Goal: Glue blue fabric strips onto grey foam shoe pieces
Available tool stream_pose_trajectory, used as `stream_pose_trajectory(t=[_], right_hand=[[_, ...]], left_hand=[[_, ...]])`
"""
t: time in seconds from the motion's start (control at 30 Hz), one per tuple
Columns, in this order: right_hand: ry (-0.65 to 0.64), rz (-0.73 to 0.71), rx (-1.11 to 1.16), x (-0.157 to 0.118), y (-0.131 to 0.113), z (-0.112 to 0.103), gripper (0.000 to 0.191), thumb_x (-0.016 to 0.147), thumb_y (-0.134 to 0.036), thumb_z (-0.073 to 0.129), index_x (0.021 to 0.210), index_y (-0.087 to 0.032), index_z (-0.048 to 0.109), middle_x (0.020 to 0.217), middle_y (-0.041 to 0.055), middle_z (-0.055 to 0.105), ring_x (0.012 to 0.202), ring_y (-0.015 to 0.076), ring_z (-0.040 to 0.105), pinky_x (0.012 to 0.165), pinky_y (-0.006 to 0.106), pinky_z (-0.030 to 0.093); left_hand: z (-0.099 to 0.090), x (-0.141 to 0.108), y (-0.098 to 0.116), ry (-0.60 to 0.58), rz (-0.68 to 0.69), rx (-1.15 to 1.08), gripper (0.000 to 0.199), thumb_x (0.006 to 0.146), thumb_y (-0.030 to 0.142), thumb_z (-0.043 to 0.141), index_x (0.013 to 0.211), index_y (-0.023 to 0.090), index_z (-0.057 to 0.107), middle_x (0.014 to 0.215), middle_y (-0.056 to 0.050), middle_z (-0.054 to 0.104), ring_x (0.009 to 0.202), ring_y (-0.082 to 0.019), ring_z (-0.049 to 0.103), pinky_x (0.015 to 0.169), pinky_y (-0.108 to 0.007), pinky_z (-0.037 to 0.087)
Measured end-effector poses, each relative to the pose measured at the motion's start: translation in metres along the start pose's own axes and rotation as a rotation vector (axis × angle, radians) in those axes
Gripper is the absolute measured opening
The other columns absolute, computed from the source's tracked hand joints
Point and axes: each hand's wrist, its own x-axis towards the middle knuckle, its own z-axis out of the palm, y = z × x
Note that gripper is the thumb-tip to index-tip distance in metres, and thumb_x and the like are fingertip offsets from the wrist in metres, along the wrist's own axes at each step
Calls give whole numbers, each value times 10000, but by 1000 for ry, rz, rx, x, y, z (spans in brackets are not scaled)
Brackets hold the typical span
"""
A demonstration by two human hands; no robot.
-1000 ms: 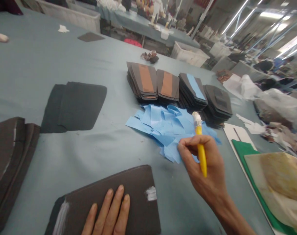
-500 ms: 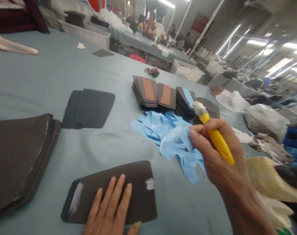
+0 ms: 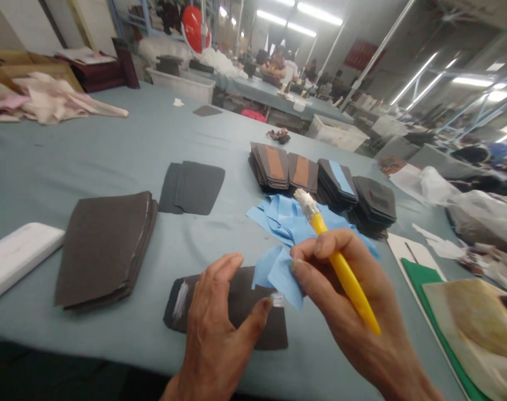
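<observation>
Some blue material (image 3: 281, 274) has followed the right hand (image 3: 340, 312) over the panel (image 3: 245, 295).

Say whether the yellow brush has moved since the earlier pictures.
Yes: the brush has moved left in view, judged against the stack with a blue strip on top.

Beyond 1 white bin (image 3: 180, 85) rises a red disc (image 3: 192, 29), perhaps a fan.

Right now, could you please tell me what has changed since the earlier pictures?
The right hand has brought blue material from the pile leftward over the panel; the left hand, flat before, is arched. The brush stays held, the stacks untouched.
</observation>
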Motion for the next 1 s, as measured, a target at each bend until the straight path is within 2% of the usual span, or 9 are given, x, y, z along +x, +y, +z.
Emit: stream_pose_trajectory(t=[0.1,0.3,0.43,0.53,0.63,0.7,0.83,1.0], right_hand=[[-15,-49,-23,-7,-3,6,174,1008,-176,637,950,-282,511,850,-63,646,655,90,590,597,177,540],[56,-85,-52,-19,-4,18,171,982,-162,655,933,-266,528,859,-42,662,700,106,662,633,195,576],[152,-105,-66,-25,-2,26,164,985,-162,652,948,-268,533,852,-44,673,667,104,655,617,194,577],[282,-173,-150,-27,0,29,161,980,-147,658,969,-269,554,850,-44,673,691,102,658,628,187,566],[376,-218,-195,-30,4,33,153,983,-148,664,982,-268,568,881,-32,669,736,106,671,657,197,572],[421,-243,-209,-32,6,37,157,981,-151,669,965,-263,562,895,-20,665,758,114,678,668,209,580],[475,-262,-208,-35,8,43,166,988,-168,663,950,-259,529,883,-5,669,735,132,672,650,244,591],[495,-259,-191,-36,8,44,149,996,-167,653,972,-261,541,860,-16,674,711,119,680,635,219,582]], left_hand=[[2,5,6,22,-34,-54,478,993,456,703,1396,236,569,1348,-121,713,1234,-292,711,1030,-445,610],[-1,9,14,102,27,-135,429,984,453,734,1328,242,588,1329,-108,701,1250,-275,695,1045,-419,585],[-8,8,20,155,28,-170,215,986,298,686,1185,240,628,1236,-82,690,1166,-241,698,1006,-398,579],[-23,6,27,23,-26,-315,136,989,192,569,1092,247,639,1102,-49,699,1045,-201,708,914,-339,589],[-34,8,35,-109,-122,-519,131,1020,293,559,1080,237,661,1055,-51,720,995,-204,713,870,-320,596],[-34,13,40,-116,-190,-609,162,997,364,614,1051,227,680,1006,-47,729,946,-206,713,845,-317,596],[-27,25,50,-130,-271,-675,148,969,369,655,960,231,710,878,-10,733,819,-172,695,771,-286,569],[-29,39,55,-70,-218,-567,154,951,303,649,822,225,681,747,23,659,694,-131,600,657,-242,497]])
